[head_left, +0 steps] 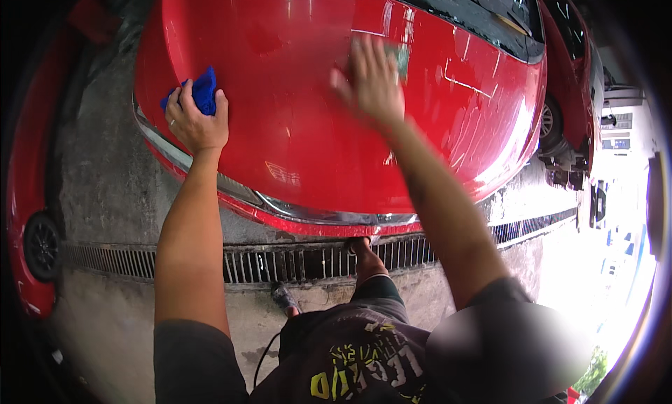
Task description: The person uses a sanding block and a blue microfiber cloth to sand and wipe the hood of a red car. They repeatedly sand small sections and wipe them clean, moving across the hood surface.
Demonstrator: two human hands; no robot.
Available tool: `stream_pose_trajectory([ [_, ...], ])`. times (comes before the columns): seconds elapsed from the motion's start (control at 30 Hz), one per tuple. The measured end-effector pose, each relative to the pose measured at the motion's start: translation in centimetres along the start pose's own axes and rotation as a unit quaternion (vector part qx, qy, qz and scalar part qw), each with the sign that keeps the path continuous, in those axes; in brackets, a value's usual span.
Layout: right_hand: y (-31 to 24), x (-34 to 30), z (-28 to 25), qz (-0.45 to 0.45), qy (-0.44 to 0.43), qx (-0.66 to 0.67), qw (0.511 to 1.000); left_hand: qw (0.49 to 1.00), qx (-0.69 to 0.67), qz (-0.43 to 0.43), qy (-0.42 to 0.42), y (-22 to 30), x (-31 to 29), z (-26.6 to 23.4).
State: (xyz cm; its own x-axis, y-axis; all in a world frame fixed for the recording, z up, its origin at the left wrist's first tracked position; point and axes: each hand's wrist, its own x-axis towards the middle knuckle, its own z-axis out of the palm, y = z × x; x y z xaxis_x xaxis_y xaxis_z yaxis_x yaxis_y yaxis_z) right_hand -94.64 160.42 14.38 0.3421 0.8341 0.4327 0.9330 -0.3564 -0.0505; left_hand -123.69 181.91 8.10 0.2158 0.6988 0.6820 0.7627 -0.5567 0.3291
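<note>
In front of me is the red hood (301, 152) of a car, glossy with bright reflections and several pale marks. My left hand (192, 121) is closed around a bunched blue cloth (204, 93) at the hood's left part, close to the front edge. Farther right, my right hand (374, 82) lies flat over the hood with its fingers stretched out, smeared by motion. A flat greenish-grey patch (402, 60) shows beside and under its fingers; whether it is a sheet or a reflection I cannot tell.
The dark windshield (455, 12) and wiper area lie beyond the hood. A metal drain grate (308, 263) crosses the concrete floor by my feet. Another red car (31, 257) stands at the left, and a further red vehicle (570, 68) is at the right.
</note>
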Motion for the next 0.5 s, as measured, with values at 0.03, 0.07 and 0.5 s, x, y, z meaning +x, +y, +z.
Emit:
stream_pose_trajectory([
  [0.03,-2.5,-5.9,-0.8,-0.016,-0.027,-0.023,0.999,1.0,0.007,-0.002,-0.001,-0.2,0.1,-0.2],
  [0.07,-4.8,-12.1,-2.4,-0.003,-0.072,0.01,0.997,1.0,0.013,-0.004,-0.001,-0.1,0.0,-0.6],
  [0.5,1.8,10.0,0.3,-0.03,-0.036,-0.057,0.997,1.0,-0.01,0.01,0.004,1.4,-0.2,-0.4],
])
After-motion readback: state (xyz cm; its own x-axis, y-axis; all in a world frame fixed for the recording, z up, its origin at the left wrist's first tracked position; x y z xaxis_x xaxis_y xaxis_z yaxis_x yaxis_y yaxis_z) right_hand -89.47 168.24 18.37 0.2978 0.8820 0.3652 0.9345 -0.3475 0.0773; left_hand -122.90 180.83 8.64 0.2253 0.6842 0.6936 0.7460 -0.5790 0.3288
